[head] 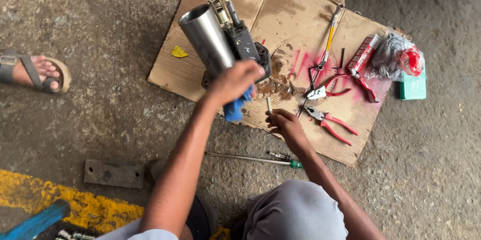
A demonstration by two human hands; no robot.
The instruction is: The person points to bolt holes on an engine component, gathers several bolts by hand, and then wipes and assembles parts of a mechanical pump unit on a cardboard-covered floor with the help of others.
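My left hand point(234, 82) grips a metal cylinder assembly point(213, 40), a shiny steel sleeve with a dark engine block part and a stud beside it, tilted up over a sheet of cardboard point(280, 15). A blue cloth point(234, 109) is bunched under that hand against the part. My right hand point(284, 124) rests on the cardboard's near edge, pinching a small thin pin-like piece point(269, 105). Red-handled pliers point(328, 122) lie just right of this hand.
More red-handled pliers point(325, 89), a yellow-handled tool point(329, 37), a red tube, a plastic bag point(398, 55) and a green box point(413, 87) sit at the right. A long screwdriver point(255, 159) lies on the concrete. Another person's sandalled foot point(32, 72) is left. A metal plate point(114, 173) lies near.
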